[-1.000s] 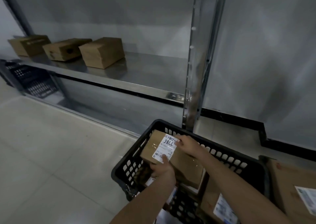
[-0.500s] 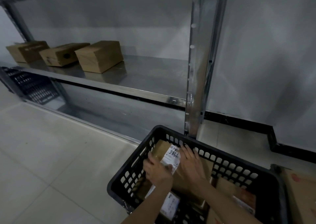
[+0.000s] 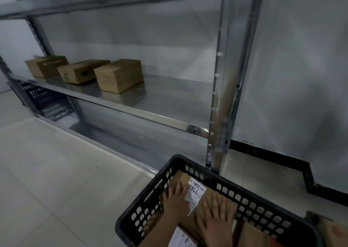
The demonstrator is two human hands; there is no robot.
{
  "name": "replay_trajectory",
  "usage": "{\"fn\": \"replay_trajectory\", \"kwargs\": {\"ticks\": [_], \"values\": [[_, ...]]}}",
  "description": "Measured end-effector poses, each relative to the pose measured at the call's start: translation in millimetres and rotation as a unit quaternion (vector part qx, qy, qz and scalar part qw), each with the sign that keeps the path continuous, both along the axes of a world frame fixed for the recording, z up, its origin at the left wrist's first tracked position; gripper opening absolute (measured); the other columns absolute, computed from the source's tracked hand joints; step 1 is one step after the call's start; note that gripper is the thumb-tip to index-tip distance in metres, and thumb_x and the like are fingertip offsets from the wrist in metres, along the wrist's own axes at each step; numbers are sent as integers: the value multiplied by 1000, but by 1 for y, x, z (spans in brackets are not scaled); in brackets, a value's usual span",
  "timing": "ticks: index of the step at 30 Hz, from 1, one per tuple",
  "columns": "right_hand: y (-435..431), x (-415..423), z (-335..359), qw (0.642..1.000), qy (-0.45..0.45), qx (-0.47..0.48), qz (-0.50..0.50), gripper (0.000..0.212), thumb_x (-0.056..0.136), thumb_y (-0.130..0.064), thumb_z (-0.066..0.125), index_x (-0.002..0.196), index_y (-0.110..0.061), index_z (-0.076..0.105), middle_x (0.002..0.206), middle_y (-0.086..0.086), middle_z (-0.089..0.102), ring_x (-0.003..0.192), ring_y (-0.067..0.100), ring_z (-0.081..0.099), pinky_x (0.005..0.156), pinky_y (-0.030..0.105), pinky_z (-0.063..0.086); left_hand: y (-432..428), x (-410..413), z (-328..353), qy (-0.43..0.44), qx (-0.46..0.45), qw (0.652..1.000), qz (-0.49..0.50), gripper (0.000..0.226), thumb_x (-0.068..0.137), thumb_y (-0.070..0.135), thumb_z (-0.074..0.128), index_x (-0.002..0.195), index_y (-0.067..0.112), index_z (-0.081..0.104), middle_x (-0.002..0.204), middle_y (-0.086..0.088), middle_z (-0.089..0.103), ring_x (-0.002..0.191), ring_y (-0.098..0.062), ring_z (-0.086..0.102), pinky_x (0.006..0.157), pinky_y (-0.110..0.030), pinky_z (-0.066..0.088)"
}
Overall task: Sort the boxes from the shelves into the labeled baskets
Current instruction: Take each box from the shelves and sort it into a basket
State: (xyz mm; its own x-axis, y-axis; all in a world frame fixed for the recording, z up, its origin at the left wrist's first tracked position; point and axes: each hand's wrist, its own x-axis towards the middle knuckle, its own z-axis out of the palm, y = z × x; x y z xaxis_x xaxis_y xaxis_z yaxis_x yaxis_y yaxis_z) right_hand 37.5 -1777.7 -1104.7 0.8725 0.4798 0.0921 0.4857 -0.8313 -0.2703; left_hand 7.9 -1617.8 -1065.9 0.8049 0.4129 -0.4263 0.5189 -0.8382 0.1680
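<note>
Black plastic basket point(image 3: 145, 207) sits on the floor near right, just in front of the shelf post point(image 3: 219, 103). I see both hands down inside it, flat on top of a cardboard box point(image 3: 211, 199) that lies in the basket. Left hand point(image 3: 176, 202) rests on the box's left part, fingers point(image 3: 178, 187) spread and pointing far, edge of the hand touching the white label point(image 3: 195, 194). Right hand point(image 3: 216, 222) lies palm down on the box's right part, its fingers splayed wide too. Neither hand is gripping anything; both are laid open on the box top. Label has handwritten digits, read upside down from here. More boxes lie under and beside this one in the basket, one with a second white label point(image 3: 180, 239) at the near edge. Another brown box point(image 3: 335, 231) shows at the far right, outside the basket. On the metal shelf point(image 3: 169, 103) far left stand three cardboard boxes in a row: left one point(image 3: 46, 65), middle one point(image 3: 81, 71), right one point(image 3: 118, 74), close together. A second dark basket point(image 3: 49, 103) sits under the shelf on the left.
</note>
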Motion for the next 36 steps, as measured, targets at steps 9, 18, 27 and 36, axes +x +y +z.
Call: {"fn": "replay_trajectory", "kwargs": {"ticks": [9,18,27,36], "values": [[7,-20,121,997,-15,-39,68,69,95,-67,17,151,-32,38,165,7,14,149,30,17,114,60,9,7,-30,107,-231,216,944,-88,61,100,49,38,156,24,32,165,-7,21,154,-28,5,122,-53,5],[92,-12,486,979,-130,50,147,63,100,-57,24,158,-32,15,166,4,13,152,32,12,115,63,19,103,-64,466,-315,301,900,-13,65,99,57,30,159,32,24,167,-1,20,154,-30,13,121,-60,11],[183,-24,813,957,-193,123,179,67,98,-65,21,157,-37,7,167,-1,4,153,30,1,119,62,8,172,-111,780,-372,351,857,66,69,100,62,33,160,34,14,169,0,10,156,-29,3,120,-64,11],[273,-70,1028,930,-234,120,258,73,98,-65,25,158,-35,-4,166,-4,-13,151,25,-18,120,61,-3,255,-190,958,-386,380,829,141,72,100,64,21,161,32,2,169,-3,-2,155,-30,-1,120,-64,10]]}}
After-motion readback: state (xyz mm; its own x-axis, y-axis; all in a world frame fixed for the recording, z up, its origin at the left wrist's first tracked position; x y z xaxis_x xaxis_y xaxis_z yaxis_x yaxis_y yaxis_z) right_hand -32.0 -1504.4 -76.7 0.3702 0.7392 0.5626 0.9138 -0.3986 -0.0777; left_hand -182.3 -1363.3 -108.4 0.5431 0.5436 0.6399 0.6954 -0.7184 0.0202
